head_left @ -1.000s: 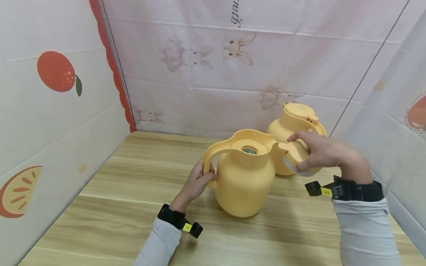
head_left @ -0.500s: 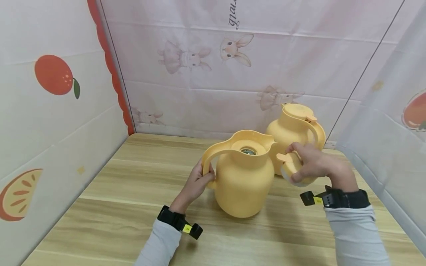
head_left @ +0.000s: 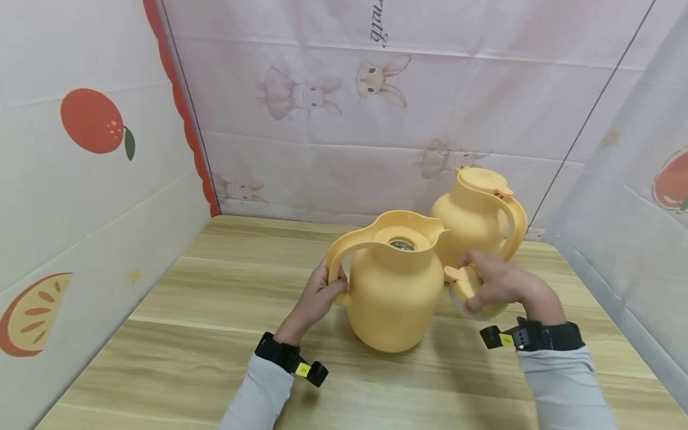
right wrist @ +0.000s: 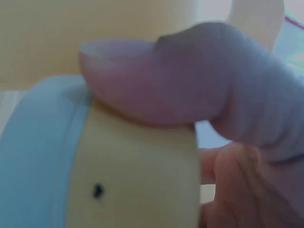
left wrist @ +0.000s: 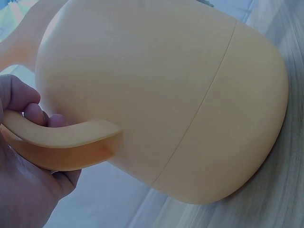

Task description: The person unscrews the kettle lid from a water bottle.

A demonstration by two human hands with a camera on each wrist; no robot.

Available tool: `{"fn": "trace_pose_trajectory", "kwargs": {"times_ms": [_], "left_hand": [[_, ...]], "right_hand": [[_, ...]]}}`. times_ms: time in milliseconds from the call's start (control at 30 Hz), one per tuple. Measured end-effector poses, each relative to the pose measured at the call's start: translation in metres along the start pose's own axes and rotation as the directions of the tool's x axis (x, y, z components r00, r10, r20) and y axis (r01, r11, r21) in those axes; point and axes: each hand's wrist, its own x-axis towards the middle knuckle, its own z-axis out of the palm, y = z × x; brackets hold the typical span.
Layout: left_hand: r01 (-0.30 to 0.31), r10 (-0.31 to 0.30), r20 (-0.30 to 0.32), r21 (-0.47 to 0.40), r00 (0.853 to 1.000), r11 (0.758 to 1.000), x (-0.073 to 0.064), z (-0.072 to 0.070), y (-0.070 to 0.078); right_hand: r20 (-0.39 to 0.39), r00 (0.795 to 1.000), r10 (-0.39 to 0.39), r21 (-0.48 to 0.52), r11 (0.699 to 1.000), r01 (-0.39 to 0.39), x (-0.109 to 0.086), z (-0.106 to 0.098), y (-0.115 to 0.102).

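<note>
A yellow thermos jug (head_left: 395,298) stands on the table in the head view, its round mouth uncovered. My left hand (head_left: 317,295) grips the lower part of its handle (left wrist: 61,135), fingers curled round it in the left wrist view. To the right of the jug, my right hand (head_left: 500,280) holds a yellow jug lid (head_left: 466,283) with a pale underside, tilted and low beside the jug. In the right wrist view the thumb (right wrist: 147,80) presses on the lid's yellow rim, above a small dark speck.
A second yellow jug (head_left: 467,221) with its lid on stands at the back right, partly hidden by the first jug and my right hand. The wooden table (head_left: 177,346) is bounded by printed cloth walls at left, back and right.
My right hand has moved the lid downward and slightly left, toward the table in front of the second jug. My left hand and its jug stay in place.
</note>
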Motion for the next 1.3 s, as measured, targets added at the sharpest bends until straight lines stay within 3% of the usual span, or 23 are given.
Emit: {"fn": "trace_pose_trajectory", "kwargs": {"times_ms": [300,433,600,867,1133,1300], "left_hand": [[0.007,-0.007,-0.005,-0.003,1.0,1.0,0.0,0.001,0.0],[0.002,-0.002,-0.005,-0.006,1.0,1.0,0.0,0.0,-0.001],[0.003,-0.003,-0.004,-0.011,1.0,1.0,0.0,0.001,-0.001],[0.002,-0.002,-0.004,-0.009,1.0,1.0,0.0,0.0,0.0],[0.014,-0.014,-0.005,-0.011,1.0,1.0,-0.001,0.0,0.001],[0.02,-0.02,-0.002,-0.016,1.0,1.0,-0.002,0.0,0.002]], "right_hand": [[0.032,0.999,0.042,-0.002,0.999,-0.042,0.0,0.006,0.007],[0.018,1.0,-0.019,-0.048,0.999,0.02,0.001,0.008,0.011],[-0.027,0.999,-0.042,-0.111,0.993,0.039,0.0,0.012,0.018],[-0.052,0.995,-0.086,0.051,0.995,0.088,-0.004,0.019,0.029],[-0.108,0.963,-0.248,0.114,0.959,0.26,-0.004,0.028,0.042],[-0.158,0.961,-0.227,0.146,0.957,0.25,-0.009,0.031,0.048]]}}
